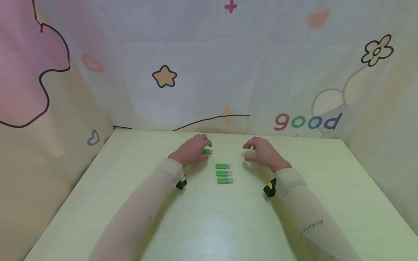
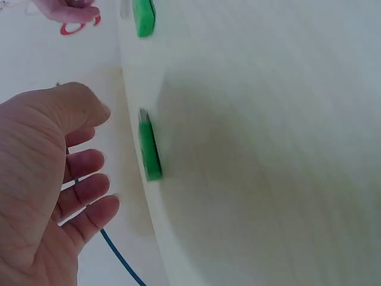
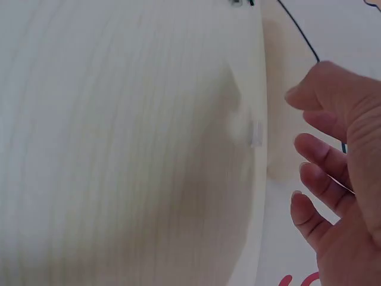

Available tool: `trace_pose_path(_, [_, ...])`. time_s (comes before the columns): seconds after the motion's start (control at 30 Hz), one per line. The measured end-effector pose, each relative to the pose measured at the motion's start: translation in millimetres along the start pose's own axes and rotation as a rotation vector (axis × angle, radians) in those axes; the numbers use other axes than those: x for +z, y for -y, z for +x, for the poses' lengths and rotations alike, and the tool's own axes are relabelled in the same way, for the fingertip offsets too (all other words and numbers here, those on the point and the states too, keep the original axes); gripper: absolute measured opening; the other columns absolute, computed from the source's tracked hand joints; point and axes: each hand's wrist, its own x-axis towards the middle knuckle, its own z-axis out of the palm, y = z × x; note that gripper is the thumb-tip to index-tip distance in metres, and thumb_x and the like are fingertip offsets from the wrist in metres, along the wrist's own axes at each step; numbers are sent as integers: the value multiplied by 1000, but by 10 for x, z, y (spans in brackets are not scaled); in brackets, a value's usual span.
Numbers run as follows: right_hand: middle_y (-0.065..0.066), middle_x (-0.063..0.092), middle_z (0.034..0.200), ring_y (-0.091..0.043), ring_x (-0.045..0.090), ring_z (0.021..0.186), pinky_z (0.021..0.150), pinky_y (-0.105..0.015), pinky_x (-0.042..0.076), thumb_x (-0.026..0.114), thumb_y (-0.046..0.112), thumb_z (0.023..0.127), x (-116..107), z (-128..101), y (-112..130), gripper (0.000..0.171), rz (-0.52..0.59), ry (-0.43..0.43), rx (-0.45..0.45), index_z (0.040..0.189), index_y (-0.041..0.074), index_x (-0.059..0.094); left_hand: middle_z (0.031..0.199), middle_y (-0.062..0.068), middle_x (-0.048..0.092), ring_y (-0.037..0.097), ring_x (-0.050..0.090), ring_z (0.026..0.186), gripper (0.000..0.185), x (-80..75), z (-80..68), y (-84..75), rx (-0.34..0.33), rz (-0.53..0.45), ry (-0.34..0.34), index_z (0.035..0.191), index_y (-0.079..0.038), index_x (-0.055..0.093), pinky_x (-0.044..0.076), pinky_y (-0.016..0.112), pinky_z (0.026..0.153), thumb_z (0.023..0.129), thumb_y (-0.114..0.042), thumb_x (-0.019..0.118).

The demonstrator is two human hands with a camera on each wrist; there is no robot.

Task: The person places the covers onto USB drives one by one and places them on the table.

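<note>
Three green USB flash drives lie in a column on the table: a far one (image 1: pixel 223 166), a middle one (image 1: pixel 223 173) and a near one (image 1: pixel 225 180), metal plugs to the right. Beyond them a fourth green USB flash drive (image 1: pixel 206 150) is partly covered by my left hand (image 1: pixel 193 149) in the head view. The left wrist view shows a green USB flash drive (image 2: pixel 150 150) flat on the table, apart from the loosely bent fingers (image 2: pixel 89 190). My right hand (image 1: pixel 263 153) hovers right of the drives, fingers loosely bent, holding nothing.
The pale wooden table (image 1: pixel 209 224) ends at a printed cloth backdrop (image 1: pixel 209 72) behind both hands. A small translucent patch (image 3: pixel 256 133) shows near the table's edge in the right wrist view. Each wrist wears a black device, one left (image 1: pixel 181 182) and one right (image 1: pixel 270 188).
</note>
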Motion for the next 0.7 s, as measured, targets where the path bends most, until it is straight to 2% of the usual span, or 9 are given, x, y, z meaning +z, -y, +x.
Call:
trace_pose_path(0.07, [-16,67,117,-34,58,105,92,-47,50,77,19,82,-7,21,-25,41,-6,24,1,120,5,72,125,8,61,26,56,115,41,-1,22,37,-33,22,18,132,-8,65,49,38,105,93,-21,70])
trace_pose_path(0.17, [-16,66,119,-33,58,107,97,-48,49,76,20,81,-13,50,-23,43,-14,64,23,121,4,71,126,10,61,27,56,115,44,0,55,69,-49,41,56,134,-7,64,49,38,103,93,-21,70])
trace_pose_path(0.4, [-14,69,113,-31,62,106,101,-48,50,76,16,83,11,115,-17,37,-83,107,62,117,2,72,113,9,62,24,55,101,30,-13,109,40,-63,70,128,122,-5,68,49,37,93,94,-15,67])
trace_pose_path(0.6, [-14,70,114,-30,62,106,101,-46,51,75,15,83,50,142,-25,37,-96,127,101,118,2,72,104,8,60,22,53,94,23,17,119,38,-58,71,140,114,-3,69,48,36,88,94,-14,66])
trace_pose_path(0.7, [-13,71,114,-28,62,104,100,-46,52,74,14,85,51,147,-15,36,-88,133,113,119,2,72,96,7,58,21,52,88,15,7,110,31,-58,67,122,103,-4,69,47,35,83,93,-13,66])
